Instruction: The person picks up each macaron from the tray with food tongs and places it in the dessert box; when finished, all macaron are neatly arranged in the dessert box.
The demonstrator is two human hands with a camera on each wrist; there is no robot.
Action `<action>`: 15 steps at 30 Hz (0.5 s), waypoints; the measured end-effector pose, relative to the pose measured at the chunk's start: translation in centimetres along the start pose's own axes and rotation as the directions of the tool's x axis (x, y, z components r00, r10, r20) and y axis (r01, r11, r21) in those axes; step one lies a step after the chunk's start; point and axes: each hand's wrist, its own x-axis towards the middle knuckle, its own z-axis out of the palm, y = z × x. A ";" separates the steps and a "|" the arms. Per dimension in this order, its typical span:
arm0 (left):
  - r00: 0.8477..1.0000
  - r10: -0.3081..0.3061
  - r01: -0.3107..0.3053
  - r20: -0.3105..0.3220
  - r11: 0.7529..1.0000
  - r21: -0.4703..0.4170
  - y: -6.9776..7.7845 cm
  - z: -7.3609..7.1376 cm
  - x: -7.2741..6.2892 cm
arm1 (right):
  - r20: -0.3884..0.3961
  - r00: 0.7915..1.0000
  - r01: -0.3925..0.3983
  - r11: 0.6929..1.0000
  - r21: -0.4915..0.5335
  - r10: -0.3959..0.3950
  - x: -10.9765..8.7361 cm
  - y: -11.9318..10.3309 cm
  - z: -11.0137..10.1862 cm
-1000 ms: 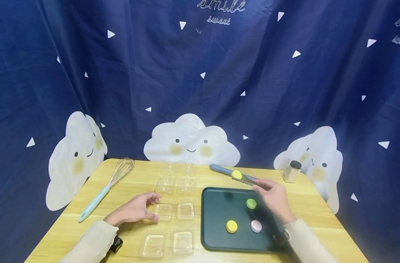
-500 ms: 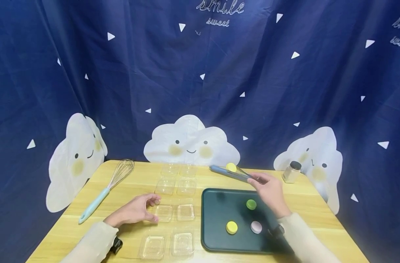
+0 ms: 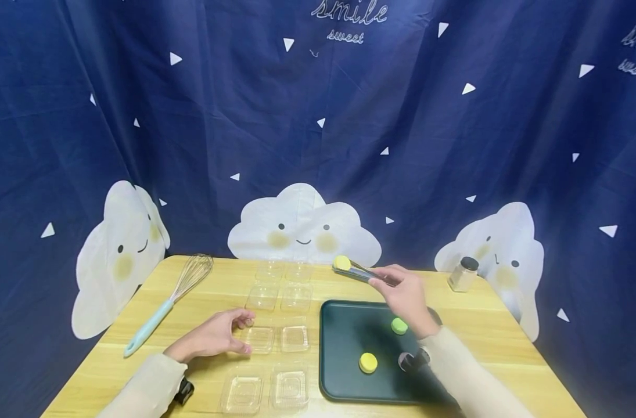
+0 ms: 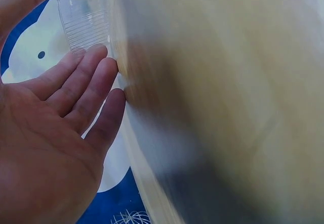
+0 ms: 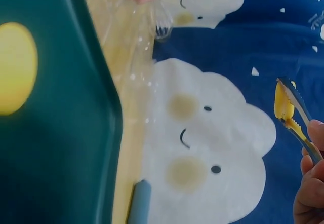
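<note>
My right hand (image 3: 405, 299) holds metal tongs (image 5: 300, 105) above the far edge of the dark green tray (image 3: 344, 383). Between the tong tips is a yellow macaron (image 3: 342, 263), up off the table. On the tray lie a second yellow macaron (image 3: 368, 363), a green macaron (image 3: 399, 326) and a pale pink one (image 3: 404, 361), partly hidden by my right wrist. My left hand (image 3: 213, 335) rests at the left side of a clear plastic box (image 3: 260, 338), thumb and fingers spread; in the left wrist view its fingers are nearly straight, fingertips right at the box.
Several clear plastic boxes (image 3: 290, 388) with raised lids stand in two columns left of the tray. A whisk (image 3: 163, 310) lies at the left. Behind the tray is a blue-handled tool (image 5: 139, 203). A black-lidded jar (image 3: 463, 274) stands at the back right, before a blue curtain.
My right hand has moved left with the tongs and the yellow macaron, from over the tray toward the boxes. My left hand has stayed in place.
</note>
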 end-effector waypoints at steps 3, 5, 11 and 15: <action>1.000 -0.001 0.001 -0.002 1.000 -0.004 0.0 0.0 -0.1 | 0.028 1.000 0.006 1.000 0.026 -0.007 0.4 -0.7 0.7; 1.000 0.000 0.000 -0.006 1.000 -0.004 -0.1 0.0 -0.1 | 0.052 0.999 0.004 0.999 0.034 -0.005 0.6 -1.2 1.2; 1.000 -0.010 0.010 -0.016 1.000 0.000 -0.1 -0.1 -0.2 | 0.111 0.994 0.008 0.997 0.073 -0.016 0.8 -2.4 2.6; 1.000 -0.018 0.018 -0.008 1.000 -0.003 -0.1 0.0 -0.2 | 0.138 0.990 0.024 0.994 0.102 -0.039 0.7 -3.1 3.6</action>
